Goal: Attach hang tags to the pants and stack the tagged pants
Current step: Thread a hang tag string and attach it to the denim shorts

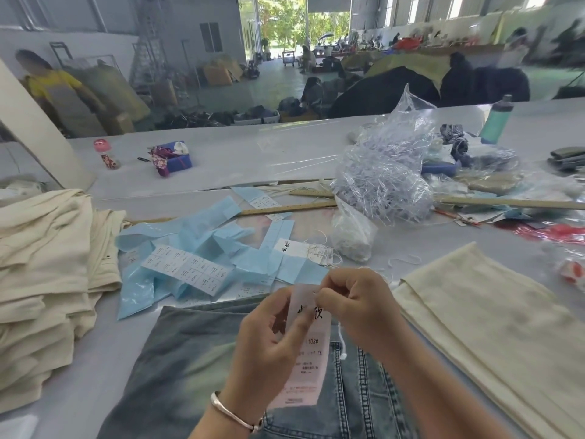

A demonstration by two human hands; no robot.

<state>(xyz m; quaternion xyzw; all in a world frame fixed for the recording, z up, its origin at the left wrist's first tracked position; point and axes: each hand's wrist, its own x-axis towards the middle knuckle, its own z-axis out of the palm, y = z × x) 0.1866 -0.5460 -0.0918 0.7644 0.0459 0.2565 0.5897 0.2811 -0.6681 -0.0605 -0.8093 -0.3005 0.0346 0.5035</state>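
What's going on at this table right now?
A person is fitting a hang tag. The left hand holds it up while the right hand pinches its top, where a white string hangs. Washed jeans lie beneath, and a stack of cream pants sits to the left.

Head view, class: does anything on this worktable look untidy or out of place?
Yes. Blue label backing strips lie crumpled and overlapping mid-table, and a torn clear bag spills plastic tag fasteners over the wooden ruler.
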